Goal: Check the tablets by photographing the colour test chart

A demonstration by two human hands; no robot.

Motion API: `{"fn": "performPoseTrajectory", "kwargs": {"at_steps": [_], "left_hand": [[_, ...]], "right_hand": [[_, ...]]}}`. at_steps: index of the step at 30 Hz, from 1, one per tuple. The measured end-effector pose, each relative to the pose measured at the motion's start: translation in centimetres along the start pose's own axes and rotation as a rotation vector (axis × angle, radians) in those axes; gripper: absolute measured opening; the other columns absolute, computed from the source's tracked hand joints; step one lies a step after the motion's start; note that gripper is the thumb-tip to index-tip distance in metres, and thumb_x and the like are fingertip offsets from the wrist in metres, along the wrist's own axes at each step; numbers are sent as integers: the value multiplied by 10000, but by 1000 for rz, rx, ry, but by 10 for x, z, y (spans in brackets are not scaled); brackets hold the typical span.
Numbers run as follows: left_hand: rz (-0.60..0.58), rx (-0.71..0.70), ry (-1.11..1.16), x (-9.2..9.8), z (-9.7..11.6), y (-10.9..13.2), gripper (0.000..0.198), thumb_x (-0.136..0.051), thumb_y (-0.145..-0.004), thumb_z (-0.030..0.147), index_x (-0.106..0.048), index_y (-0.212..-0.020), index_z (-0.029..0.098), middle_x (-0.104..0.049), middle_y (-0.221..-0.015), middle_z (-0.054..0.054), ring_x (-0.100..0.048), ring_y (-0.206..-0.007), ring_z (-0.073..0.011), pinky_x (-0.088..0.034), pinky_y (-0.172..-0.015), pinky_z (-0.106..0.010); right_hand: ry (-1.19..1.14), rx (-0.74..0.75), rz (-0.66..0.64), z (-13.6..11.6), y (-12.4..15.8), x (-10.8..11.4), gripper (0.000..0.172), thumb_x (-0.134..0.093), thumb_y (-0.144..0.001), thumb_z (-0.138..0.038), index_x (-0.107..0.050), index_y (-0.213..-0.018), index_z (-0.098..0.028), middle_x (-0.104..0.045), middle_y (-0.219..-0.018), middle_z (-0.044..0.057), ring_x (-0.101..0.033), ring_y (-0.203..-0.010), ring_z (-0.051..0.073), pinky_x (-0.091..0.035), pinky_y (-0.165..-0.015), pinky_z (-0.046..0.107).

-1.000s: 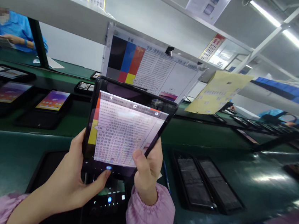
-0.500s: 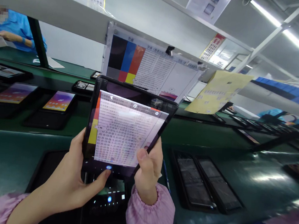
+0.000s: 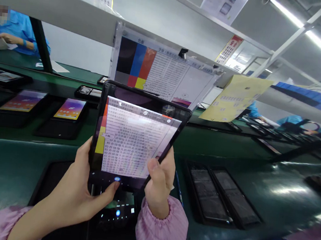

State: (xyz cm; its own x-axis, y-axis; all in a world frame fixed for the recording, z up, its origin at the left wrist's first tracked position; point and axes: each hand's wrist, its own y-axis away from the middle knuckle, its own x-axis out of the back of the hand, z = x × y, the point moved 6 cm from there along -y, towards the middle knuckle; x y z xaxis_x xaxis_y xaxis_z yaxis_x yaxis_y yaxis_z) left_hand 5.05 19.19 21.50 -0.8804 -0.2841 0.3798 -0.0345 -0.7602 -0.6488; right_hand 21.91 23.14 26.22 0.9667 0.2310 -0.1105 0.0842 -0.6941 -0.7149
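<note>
Above the dark-green tabletop (image 3: 283, 180), toward its near edge, left hand (image 3: 74, 193) and right hand (image 3: 157, 186) clasp the flat black glass-fronted tablet (image 3: 138, 140); probably light, stiff, slick, breakable, it suits holding by its side edges.

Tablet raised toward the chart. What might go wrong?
The tablet is held above a second tablet; a slip from the left hand and right hand could damage both.
The left thumb is close to the blue on-screen button; a stray tap might trigger it.
Glare may hide some displayed text.
</note>
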Motion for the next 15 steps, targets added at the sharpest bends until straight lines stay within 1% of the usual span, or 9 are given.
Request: {"fn": "performPoseTrajectory", "kwargs": {"at_steps": [4,12,15], "left_hand": [[0,5,-2,-1,0,0,1043,-748,-884,264,-72,-1677,214,-634,-1416,-190,-684,-1275,-310,-647,-955,-397],[33,48,-66,-1,-5,4,1009,-764,-868,336,-145,-1655,210,-585,-1433,-216,-639,-1328,-364,-667,-870,-400],[20,53,-47,-1,-5,4,1025,-769,-861,341,-137,-1658,216,-582,-1444,-212,-641,-1328,-360,-663,-894,-409]], "right_hand": [[-8,-6,5,-1,-1,0,434,-594,-1034,-433,-590,-1450,-309,-733,-1277,88,-726,-1169,320,-630,-997,510],[-13,-21,-8,0,-1,0,429,-594,-1036,-443,-591,-1450,-331,-714,-1332,73,-701,-1225,319,-606,-1043,521],[-10,-19,-10,0,-1,0,440,-598,-1036,-448,-588,-1459,-327,-715,-1330,78,-704,-1217,320,-608,-1037,516]]}}
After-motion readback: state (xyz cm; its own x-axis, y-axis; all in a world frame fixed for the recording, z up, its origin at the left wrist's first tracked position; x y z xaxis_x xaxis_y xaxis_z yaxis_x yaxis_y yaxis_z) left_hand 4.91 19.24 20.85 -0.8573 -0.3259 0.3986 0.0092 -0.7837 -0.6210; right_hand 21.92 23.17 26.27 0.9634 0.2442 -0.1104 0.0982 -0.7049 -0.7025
